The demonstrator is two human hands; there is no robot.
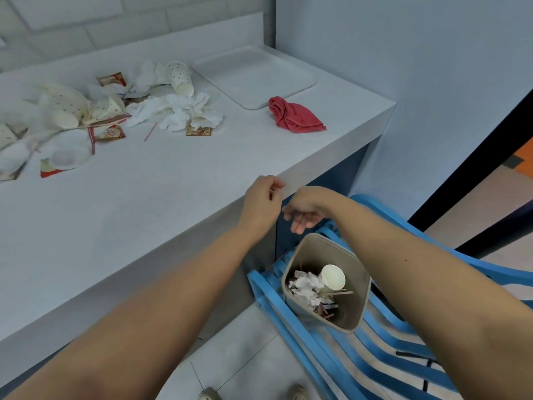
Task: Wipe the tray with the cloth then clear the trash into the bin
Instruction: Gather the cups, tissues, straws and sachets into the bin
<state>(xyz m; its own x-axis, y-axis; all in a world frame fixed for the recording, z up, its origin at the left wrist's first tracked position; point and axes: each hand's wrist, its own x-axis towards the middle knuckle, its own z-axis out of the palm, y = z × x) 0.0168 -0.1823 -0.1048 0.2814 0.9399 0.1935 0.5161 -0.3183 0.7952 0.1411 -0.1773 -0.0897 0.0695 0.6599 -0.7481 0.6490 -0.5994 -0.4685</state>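
Hands, left (264, 197) curled, right (302, 215) spread, above bin (357, 307).

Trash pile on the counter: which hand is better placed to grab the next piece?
Probably the left hand: it hovers at the counter edge, on the trash pile's side. The right hand hangs open past the edge, above the bin.

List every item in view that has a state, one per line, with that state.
tray: bare, flat on the counter
red cloth: crumpled beside the tray
spotted cup: tipped over among tissues
tissues: crumpled, still on the counter
bin: upright on the blue chair, partly filled
left hand: fingers pinched, nothing clearly held
right hand: open above the bin
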